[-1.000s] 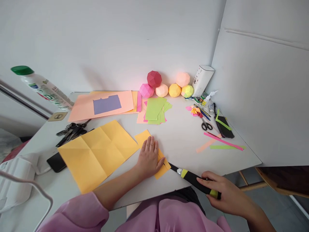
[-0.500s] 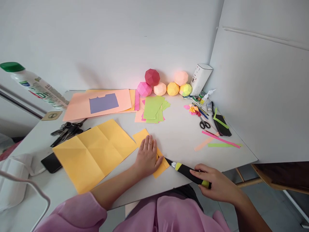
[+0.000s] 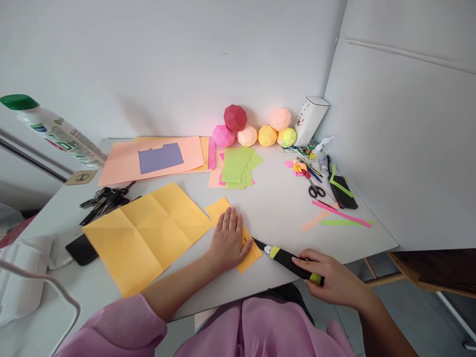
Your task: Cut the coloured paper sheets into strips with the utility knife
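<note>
My left hand (image 3: 228,243) lies flat with its fingers stretched out, pressing a small folded orange-yellow paper piece (image 3: 217,207) onto the table; the palm hides its middle. In my right hand (image 3: 336,280) is a black and yellow-green utility knife (image 3: 288,262), held by the rear of its handle. The dark blade points left and reaches the paper's right edge, by my left thumb. Whether the tip lies inside the fold I cannot tell. To the left spreads a larger creased yellow sheet (image 3: 148,233).
Behind my hands lie green paper pieces (image 3: 237,166) and peach sheets (image 3: 122,161). Faceted paper balls (image 3: 235,118) stand along the wall. Scissors (image 3: 317,190), paper strips (image 3: 342,213) and a phone (image 3: 344,192) are at right. Keys (image 3: 106,198) and a bottle (image 3: 67,136) are at left.
The view has shifted very slightly. The knife has moved hardly at all along the paper's edge, and my left hand keeps its place on the folded piece.
</note>
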Demonstrator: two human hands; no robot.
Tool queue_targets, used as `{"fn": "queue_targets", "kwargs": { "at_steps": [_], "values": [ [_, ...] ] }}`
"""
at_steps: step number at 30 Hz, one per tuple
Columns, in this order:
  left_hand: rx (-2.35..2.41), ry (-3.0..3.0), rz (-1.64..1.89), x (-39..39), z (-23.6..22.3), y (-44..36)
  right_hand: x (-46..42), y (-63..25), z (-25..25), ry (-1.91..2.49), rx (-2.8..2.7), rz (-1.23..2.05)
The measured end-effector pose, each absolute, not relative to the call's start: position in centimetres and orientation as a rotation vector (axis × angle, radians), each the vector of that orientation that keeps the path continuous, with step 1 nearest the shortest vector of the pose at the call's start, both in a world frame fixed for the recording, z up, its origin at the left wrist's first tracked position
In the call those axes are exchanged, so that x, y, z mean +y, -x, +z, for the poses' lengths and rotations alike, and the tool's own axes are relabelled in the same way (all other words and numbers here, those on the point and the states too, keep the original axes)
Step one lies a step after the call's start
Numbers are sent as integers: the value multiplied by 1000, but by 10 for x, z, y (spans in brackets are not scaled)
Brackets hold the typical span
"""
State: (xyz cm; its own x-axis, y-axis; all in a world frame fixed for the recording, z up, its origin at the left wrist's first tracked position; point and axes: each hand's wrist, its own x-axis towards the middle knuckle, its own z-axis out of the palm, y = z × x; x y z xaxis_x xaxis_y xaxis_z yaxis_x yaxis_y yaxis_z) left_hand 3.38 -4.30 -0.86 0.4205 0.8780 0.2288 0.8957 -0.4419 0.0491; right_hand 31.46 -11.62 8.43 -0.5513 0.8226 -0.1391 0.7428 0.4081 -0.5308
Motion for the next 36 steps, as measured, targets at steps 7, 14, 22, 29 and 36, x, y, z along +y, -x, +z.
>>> {"fn": "queue_targets", "kwargs": {
  "at_steps": [7,14,22,29,36],
  "values": [
    [-1626,2571,-345,-43,-10,-34,-107,-310,83,1374,-2520,828],
    [-1623,2564,-345,-43,-11,-34,-101,-306,84,1365,-2507,825],
    [-1626,2554,-334,-43,-10,-35,-94,-300,84,1346,-2517,800],
    [-1635,2548,-331,-43,-9,-35,-86,-297,83,1343,-2517,776],
    [-1635,2556,-402,-42,-11,-35,-75,-293,78,1324,-2543,759]
  ]
}}
